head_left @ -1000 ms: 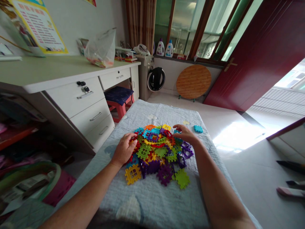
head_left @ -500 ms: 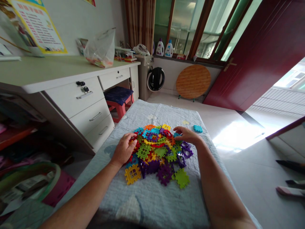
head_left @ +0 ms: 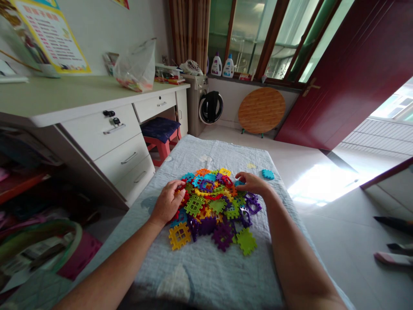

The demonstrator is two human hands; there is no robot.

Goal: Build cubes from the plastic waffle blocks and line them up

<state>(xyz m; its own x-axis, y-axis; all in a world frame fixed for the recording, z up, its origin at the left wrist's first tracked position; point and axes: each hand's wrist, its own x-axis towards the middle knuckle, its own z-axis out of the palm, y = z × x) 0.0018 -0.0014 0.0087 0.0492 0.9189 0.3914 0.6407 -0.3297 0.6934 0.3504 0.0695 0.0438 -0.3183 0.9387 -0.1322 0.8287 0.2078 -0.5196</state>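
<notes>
Tile pile (head_left: 218,206) between left fingers (head_left: 176,184), right fingers (head_left: 244,175); right contact unclear

The pale wall (head_left: 103,26) at the left is hung with a yellow-edged poster (head_left: 53,38); below it, a long desk (head_left: 80,92) is fitted with white drawers (head_left: 124,157). A red stool (head_left: 164,149) topped by a dark cushion (head_left: 160,128) is set partly under the desk. Beyond, a washing machine (head_left: 194,105) is placed. The brown-framed window (head_left: 250,34) is flanked by a curtain (head_left: 190,32), and a round wooden tabletop (head_left: 262,111) is leaned beneath. The glossy floor (head_left: 322,237) is brightly lit near the dark-red door (head_left: 335,64), beside which daylight is let in.
</notes>
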